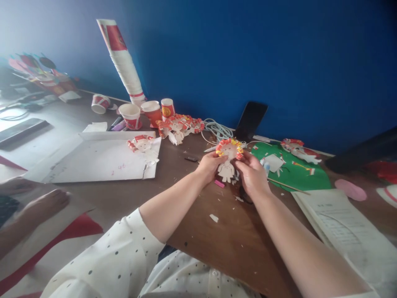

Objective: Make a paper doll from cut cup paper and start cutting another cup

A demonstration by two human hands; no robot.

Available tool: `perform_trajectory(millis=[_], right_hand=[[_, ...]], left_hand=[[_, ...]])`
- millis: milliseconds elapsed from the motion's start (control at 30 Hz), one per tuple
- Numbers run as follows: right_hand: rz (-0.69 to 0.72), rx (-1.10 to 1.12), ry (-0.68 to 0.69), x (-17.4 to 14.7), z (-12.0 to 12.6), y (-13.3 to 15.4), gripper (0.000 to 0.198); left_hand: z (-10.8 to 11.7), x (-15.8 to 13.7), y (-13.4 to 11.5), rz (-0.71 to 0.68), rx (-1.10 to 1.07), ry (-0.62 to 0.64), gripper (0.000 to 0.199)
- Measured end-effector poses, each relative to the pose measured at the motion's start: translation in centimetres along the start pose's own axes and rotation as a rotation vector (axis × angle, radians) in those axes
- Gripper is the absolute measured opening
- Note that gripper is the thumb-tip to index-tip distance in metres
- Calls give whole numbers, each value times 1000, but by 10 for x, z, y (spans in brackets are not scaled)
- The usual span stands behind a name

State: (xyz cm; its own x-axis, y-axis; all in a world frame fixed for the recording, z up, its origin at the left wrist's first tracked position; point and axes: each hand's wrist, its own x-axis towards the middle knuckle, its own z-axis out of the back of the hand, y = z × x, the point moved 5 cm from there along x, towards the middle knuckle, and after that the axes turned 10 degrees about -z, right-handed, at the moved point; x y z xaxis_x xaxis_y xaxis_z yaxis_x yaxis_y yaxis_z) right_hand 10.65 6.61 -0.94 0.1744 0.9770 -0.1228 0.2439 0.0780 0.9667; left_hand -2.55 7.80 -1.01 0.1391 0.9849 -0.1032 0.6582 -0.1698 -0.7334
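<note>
Between both hands is a paper doll cutout with curly red, orange and yellow paper hair round its head. My left hand grips it by the left side, the thumb across its front. On the opposite side my right hand is closed at the doll's edge. The doll is held upright above the brown table. A small pink piece lies just below it. Similar paper dolls with red and orange curls are bunched behind, and another doll rests on a white sheet.
Paper cups and a tall leaning cup stack stand by the blue wall. A phone leans there beside a coiled cable. Green paper with scraps lies right, near printed pages. Another person's hand is at left.
</note>
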Motion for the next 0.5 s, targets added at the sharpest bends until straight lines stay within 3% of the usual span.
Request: perform_trajectory(millis=[267, 367, 500], right_hand=[[113, -113, -47, 1, 1, 15, 45], [252, -81, -126, 5, 13, 54, 44], [512, 15, -222, -13, 25, 128, 29]], left_hand=[[1, 0, 1, 7, 6, -20, 23], [1, 0, -2, 11, 34, -40, 20], [1, -3, -5, 13, 104, -68, 20]])
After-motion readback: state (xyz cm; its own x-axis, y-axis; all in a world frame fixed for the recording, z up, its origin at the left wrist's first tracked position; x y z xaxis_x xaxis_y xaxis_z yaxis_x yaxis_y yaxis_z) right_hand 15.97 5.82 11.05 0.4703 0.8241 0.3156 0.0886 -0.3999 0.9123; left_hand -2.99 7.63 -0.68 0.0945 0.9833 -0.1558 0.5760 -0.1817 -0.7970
